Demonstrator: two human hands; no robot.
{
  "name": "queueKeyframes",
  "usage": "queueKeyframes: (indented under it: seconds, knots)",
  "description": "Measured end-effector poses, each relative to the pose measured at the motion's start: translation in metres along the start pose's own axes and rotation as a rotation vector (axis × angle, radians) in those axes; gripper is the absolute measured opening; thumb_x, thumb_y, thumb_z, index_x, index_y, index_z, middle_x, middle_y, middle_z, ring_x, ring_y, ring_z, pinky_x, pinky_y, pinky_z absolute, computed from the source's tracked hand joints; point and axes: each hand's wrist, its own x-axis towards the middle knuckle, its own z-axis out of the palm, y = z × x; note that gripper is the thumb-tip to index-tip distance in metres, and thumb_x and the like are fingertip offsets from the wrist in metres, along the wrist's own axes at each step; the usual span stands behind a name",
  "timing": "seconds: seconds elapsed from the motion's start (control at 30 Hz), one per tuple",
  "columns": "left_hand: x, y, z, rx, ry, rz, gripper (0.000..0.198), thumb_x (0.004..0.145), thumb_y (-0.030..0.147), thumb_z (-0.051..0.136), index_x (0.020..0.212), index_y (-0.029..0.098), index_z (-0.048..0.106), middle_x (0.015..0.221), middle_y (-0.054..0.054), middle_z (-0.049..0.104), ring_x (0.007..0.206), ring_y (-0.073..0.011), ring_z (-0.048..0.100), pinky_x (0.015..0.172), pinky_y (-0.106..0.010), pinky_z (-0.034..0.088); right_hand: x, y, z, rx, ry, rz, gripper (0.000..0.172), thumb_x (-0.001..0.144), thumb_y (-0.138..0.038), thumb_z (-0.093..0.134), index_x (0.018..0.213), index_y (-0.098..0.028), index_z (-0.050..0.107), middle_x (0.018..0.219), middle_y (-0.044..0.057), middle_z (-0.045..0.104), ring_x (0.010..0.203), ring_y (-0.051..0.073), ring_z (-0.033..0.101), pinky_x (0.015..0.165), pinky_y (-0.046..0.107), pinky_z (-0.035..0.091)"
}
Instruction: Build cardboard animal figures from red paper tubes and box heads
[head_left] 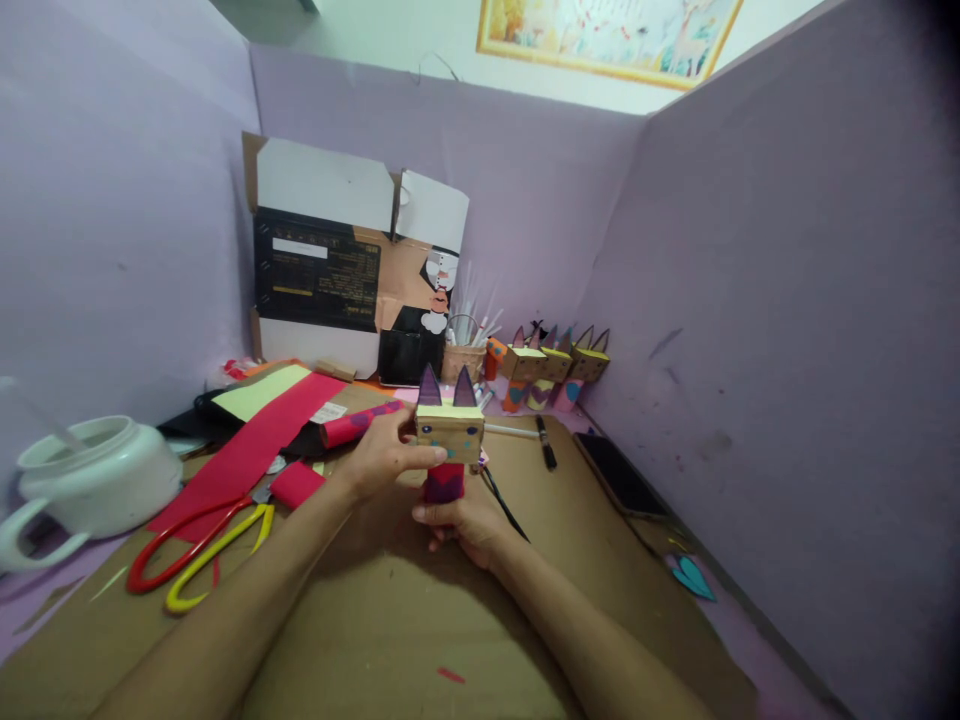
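Observation:
A cardboard animal figure (450, 430) is upright in the middle of the work surface, between my two hands. It has a box head with purple pointed ears, drawn eyes and a red tube body bearing a purple heart. My left hand (382, 455) grips the head from the left, thumb across its lower front. Lower down, my right hand (461, 525) is closed around the base of the red body. Just behind my left hand lies a red tube (364, 422) with purple marks. Part of a dark, thin strand (506, 505) shows right of the figure.
Scissors (202, 555), red paper (255, 450) and a white pot (97, 470) lie left. A black marker (546, 445) and a phone (619, 475) are right. Several similar figures (555, 365) stand behind, near a flattened box (322, 265). Lilac walls (787, 300) enclose the cardboard mat (360, 640).

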Motion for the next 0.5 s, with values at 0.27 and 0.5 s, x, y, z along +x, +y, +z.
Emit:
queueKeyframes:
  seconds: [0.27, 0.5]
  knots:
    - [0.0009, -0.0006, -0.0009, 0.027, -0.008, 0.012, 0.05, 0.062, 0.026, 0.074, 0.107, 0.011, 0.059, 0.104, -0.012, 0.069, 0.098, -0.0304, 0.063, 0.085, -0.04, 0.048, -0.0017, -0.003, 0.0004, -0.007, -0.002, 0.001, 0.031, 0.044, -0.016, 0.076, 0.065, -0.017, 0.053, 0.049, -0.008, 0.052, 0.034, 0.005, 0.041, 0.033, 0.021, 0.042]
    - [0.0007, -0.0017, -0.0014, 0.009, 0.004, -0.014, 0.057, 0.059, 0.029, 0.076, 0.11, 0.009, 0.056, 0.107, -0.014, 0.068, 0.099, -0.0311, 0.062, 0.087, -0.041, 0.048, -0.0027, -0.0055, 0.0015, -0.024, -0.007, 0.014, 0.031, 0.043, -0.017, 0.075, 0.063, -0.017, 0.052, 0.046, -0.009, 0.051, 0.032, 0.004, 0.039, 0.032, 0.02, 0.04]
